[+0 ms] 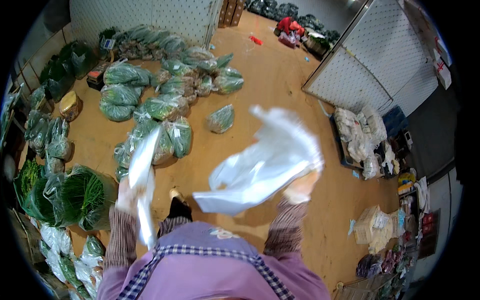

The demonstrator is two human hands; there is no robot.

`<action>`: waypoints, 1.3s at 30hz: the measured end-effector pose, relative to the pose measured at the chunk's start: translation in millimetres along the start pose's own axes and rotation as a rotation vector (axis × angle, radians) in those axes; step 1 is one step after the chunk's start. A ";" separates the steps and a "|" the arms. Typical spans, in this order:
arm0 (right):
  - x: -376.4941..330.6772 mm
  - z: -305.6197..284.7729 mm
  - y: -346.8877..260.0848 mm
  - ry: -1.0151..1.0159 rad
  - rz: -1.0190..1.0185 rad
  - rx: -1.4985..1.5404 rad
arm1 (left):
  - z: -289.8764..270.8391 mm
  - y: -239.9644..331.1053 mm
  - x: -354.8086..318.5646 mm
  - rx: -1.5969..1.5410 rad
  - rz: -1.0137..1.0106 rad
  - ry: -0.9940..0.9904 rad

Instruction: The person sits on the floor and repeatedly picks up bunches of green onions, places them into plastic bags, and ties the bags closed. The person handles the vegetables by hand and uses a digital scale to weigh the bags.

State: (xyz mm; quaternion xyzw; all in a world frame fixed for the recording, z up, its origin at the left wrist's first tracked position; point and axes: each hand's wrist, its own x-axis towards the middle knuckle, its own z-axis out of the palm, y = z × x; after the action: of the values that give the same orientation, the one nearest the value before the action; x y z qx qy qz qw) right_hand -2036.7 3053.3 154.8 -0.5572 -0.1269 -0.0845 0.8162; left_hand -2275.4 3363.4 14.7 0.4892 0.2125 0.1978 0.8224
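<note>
The large crumpled white plastic bag (265,165) billows at the middle of the view, and it serves as the landmark here. The right hand (301,186) is closed on the bag's lower right corner, fingers wrapped into the thin film. To the left of the bag, well apart from it, the left hand (128,194) is clenched around a narrow folded strip of white plastic sheeting (142,180), which stands nearly upright and hangs down past the wrist (both are blurred, so finer detail of the grip cannot be told). Both forearms wear brown-and-white striped sleeves, and below the bag lies the person's purple apron with a checked trim (210,260).

Beyond the bag, a broad stretch of bare brown floor (272,80) runs up toward the far doorway, open between two white perforated wall panels (380,55). Up and left of the bag, a heap of clear plastic sacks stuffed with green leafy vegetables (160,90) crowds the floor; one such sack (221,118) lies alone just above the bag. Far left of the bag, a glossy bundle of long green chives in clear wrap (75,195) sits near the left hand. To the right of the bag, white filled sacks and cardboard boxes (372,227) line the floor's edge.
</note>
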 end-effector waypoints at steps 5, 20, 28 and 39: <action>99.4 40.9 -47.6 0.061 -0.478 -0.248 | 130.9 134.6 193.9 0.202 0.371 -0.150; 257.9 140.6 57.1 0.154 -1.081 -0.566 | 152.4 164.9 361.8 0.870 0.970 -0.256; 222.2 191.0 277.0 -0.032 0.246 -0.201 | -82.8 85.9 206.9 0.606 -0.048 0.224; 95.0 438.6 338.6 -0.288 0.921 0.509 | -235.1 162.7 141.9 0.211 0.265 0.928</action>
State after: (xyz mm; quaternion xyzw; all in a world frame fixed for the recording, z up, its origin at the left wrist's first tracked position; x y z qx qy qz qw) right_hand -1901.0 3585.5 34.7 -0.3461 0.0031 0.3922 0.8523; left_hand -2304.2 3680.6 35.8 0.4528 0.5112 0.4752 0.5548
